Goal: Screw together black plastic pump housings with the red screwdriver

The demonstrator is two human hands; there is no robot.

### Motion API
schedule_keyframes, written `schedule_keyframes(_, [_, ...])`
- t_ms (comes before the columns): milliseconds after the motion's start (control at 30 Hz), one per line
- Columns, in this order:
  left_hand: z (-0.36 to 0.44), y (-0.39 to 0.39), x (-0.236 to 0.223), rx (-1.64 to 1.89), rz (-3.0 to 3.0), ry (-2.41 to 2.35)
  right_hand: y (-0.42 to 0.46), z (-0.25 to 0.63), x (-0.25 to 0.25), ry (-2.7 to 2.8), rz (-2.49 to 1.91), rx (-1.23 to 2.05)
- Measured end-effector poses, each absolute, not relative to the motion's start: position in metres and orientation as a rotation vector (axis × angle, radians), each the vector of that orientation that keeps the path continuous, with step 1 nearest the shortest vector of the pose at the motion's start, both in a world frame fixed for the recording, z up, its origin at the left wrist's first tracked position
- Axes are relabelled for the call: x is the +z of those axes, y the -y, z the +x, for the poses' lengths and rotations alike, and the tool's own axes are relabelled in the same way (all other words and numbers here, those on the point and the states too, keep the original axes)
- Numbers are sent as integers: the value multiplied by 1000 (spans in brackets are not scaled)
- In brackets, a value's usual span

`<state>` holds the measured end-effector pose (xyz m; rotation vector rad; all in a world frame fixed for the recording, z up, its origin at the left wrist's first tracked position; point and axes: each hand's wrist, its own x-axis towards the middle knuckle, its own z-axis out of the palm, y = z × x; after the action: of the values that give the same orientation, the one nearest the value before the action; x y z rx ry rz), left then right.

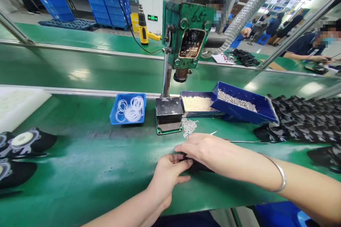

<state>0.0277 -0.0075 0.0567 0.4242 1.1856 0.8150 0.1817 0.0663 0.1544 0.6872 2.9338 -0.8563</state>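
At the front of the green bench, my left hand grips the near left edge of a black plastic housing, its thumb and fingers closed on it. My right hand reaches over the top of the same housing with fingers bent down onto it. Much of the housing is hidden under both hands, and anything small between the fingertips cannot be made out. Just beyond my right hand lie small metal rings in a loose heap. A thin metal-shafted tool rests behind my right wrist.
A green press stands over a black base block. Left of it, a blue tray holds white rings. Blue bins hold small parts. Black housings crowd the right; others lie left. A yellow heat gun stands behind.
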Motion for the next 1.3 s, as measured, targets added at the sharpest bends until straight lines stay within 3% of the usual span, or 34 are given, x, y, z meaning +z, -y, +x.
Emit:
schedule_keyframes(300, [28, 10, 54, 837, 407, -1158, -58, 157, 158, -2861, 582, -512])
schedule_keyframes(567, [29, 10, 55, 862, 381, -1141, -53, 163, 145, -2886, 609, -418])
schedule_keyframes(767, [28, 11, 54, 848, 358, -1146, -49, 182, 145, -3044, 610, -36])
schedule_keyframes(967, [28, 11, 51, 849, 323, -1222, -74, 237, 161, -3183, 1216, 152])
schedule_keyframes(1100, [28, 10, 52, 825, 332, -1235, -92, 285, 121, -2804, 1346, 104])
schedule_keyframes(1300, [30, 9, 56, 840, 307, -1270, -81, 302, 52, -2717, 1331, 96])
